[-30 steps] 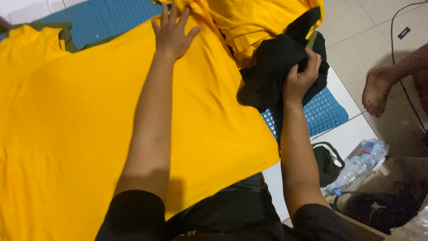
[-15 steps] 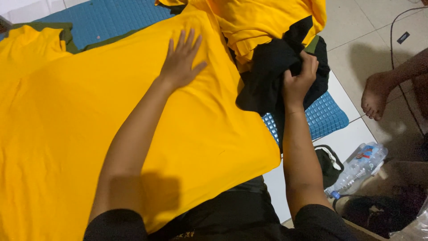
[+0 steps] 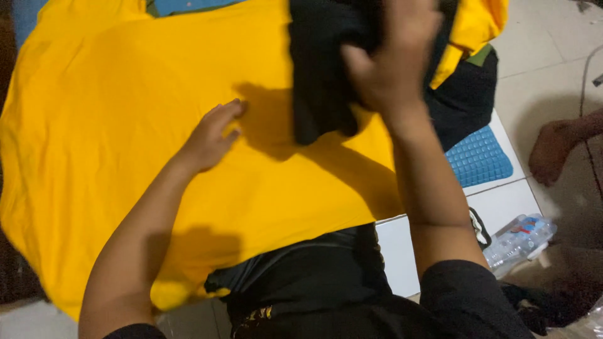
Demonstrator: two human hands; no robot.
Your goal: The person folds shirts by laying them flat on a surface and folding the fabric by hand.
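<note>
The right hand lifts a black garment, fingers clenched on it, above the spread yellow shirt where the left hand rests with fingers together; a clear plastic bottle with a red-blue label lies on the tiled floor at right.

One camera sits on the person's head and looks down, close above the big yellow shirt; the floor with a plastic bottle shows right of the shirt
</note>
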